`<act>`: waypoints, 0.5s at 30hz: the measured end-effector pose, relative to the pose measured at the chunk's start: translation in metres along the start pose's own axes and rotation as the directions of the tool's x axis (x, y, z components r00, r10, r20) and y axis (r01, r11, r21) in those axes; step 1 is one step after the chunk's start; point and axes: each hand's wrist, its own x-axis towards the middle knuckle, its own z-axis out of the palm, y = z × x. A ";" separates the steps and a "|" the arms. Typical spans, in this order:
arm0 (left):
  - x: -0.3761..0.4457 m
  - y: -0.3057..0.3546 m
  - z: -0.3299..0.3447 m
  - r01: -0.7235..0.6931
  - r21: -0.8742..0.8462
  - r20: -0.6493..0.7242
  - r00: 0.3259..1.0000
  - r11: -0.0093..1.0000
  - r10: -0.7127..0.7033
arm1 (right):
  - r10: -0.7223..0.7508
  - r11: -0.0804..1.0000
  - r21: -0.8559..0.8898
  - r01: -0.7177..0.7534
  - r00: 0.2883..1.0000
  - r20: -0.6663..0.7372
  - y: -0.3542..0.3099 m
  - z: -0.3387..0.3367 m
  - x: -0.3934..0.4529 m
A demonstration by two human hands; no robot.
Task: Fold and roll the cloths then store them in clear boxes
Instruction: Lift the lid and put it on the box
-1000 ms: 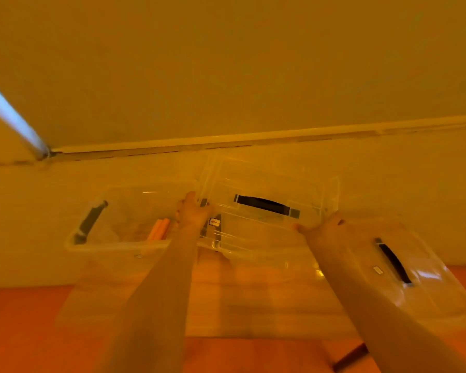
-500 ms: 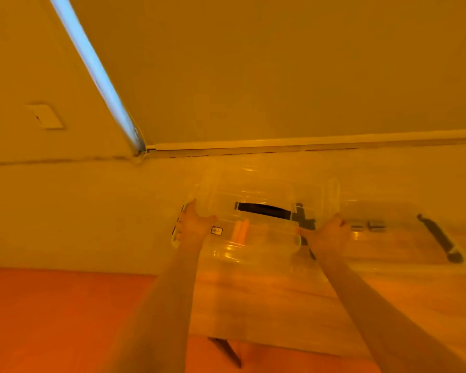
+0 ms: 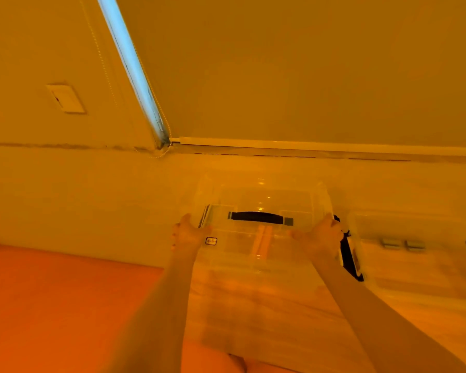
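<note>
Lid [image 3: 258, 208] now sits squarely over our clear box [image 3: 253, 254], where a second ago we held it tilted beside the open tub. Rolled orange cloths [image 3: 262, 238] show through it, so this box looks nearly closed. Our left hand [image 3: 187, 235] and right hand [image 3: 320, 235] grip the lid's two ends, fingers curled on its edges. A second box [image 3: 414, 254] stands just right on the pale wooden table [image 3: 280, 313], against the wall [image 3: 65, 197].
</note>
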 end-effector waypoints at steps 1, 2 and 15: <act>0.003 0.000 0.002 0.005 -0.004 0.010 1.000 1.000 -0.005 | 0.006 1.000 -0.014 -0.006 1.000 0.004 0.000 0.001 0.002; 0.006 0.001 0.004 0.013 0.002 0.023 1.000 1.000 -0.013 | 0.010 1.000 -0.029 -0.010 1.000 0.007 -0.001 0.003 0.003; 0.052 0.000 0.038 0.045 0.046 0.108 0.993 0.998 -0.050 | 0.105 0.982 -0.156 -0.101 0.994 0.015 -0.006 -0.003 0.017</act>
